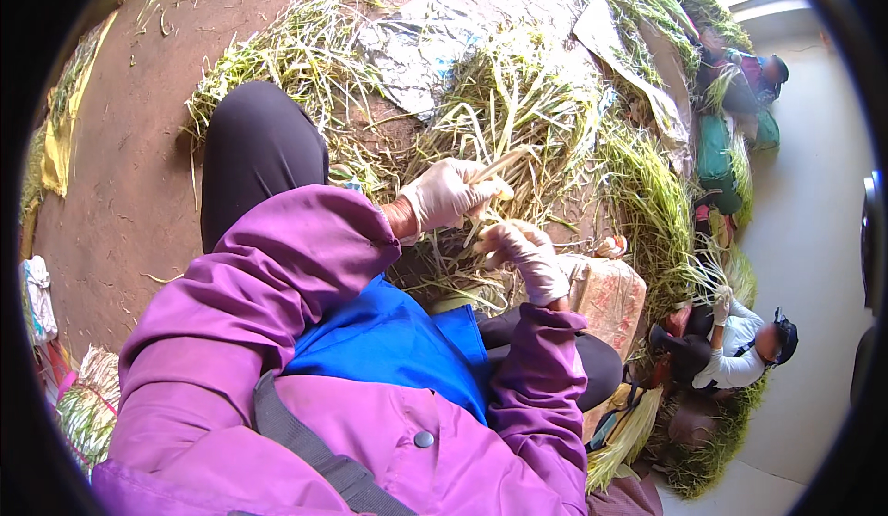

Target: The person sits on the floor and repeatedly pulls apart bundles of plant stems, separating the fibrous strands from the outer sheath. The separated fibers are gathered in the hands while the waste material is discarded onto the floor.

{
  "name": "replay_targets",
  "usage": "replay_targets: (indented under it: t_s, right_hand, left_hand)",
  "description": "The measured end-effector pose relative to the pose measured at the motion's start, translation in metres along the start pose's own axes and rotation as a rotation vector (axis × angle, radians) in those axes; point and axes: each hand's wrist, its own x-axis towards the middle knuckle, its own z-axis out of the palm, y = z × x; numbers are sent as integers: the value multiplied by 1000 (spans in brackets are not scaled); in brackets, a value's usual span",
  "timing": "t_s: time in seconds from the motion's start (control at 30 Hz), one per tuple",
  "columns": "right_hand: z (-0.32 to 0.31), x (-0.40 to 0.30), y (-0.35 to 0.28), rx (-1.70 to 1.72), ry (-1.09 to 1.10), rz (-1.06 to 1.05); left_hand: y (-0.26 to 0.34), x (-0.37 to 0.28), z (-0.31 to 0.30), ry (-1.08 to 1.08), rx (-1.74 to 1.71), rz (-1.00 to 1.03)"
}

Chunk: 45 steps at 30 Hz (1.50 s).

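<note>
My left hand [451, 193], in a pale thin glove, is closed around a few pale plant stalks [505, 164] that stick out past the thumb. Just below and to the right is my right hand [524, 256], also gloved, its fingers curled towards the left hand. Whether anything lies between those fingers is hard to see. A heap of long, grass-like green and yellowed leaves [513, 107] spreads on the ground beyond both hands. More loose leaves and stalks lie beneath them, between my knees.
A worn box-like block [610, 301] with reddish marks stands by my right knee. Crumpled plastic sheeting [416, 51] lies among the leaves. Green bundles [645, 218] line the right side, where a person in a white top [739, 349] and another person [753, 82] sit. A yellow sheet [59, 148] lies far left.
</note>
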Motion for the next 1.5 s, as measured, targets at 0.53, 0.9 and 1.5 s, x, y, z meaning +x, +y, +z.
replay_targets:
  t_s: [0.53, 0.9, 1.5]
  right_hand:
    - [0, 42, -52, 142, -96, -236]
    - [18, 49, -30, 389, 112, -295]
    - [30, 30, 15, 323, 144, -124]
  left_hand:
    - [9, -13, 2, -199, 76, -115]
    - [9, -5, -4, -36, -143, -68]
    - [22, -2, -31, 122, -606, -135]
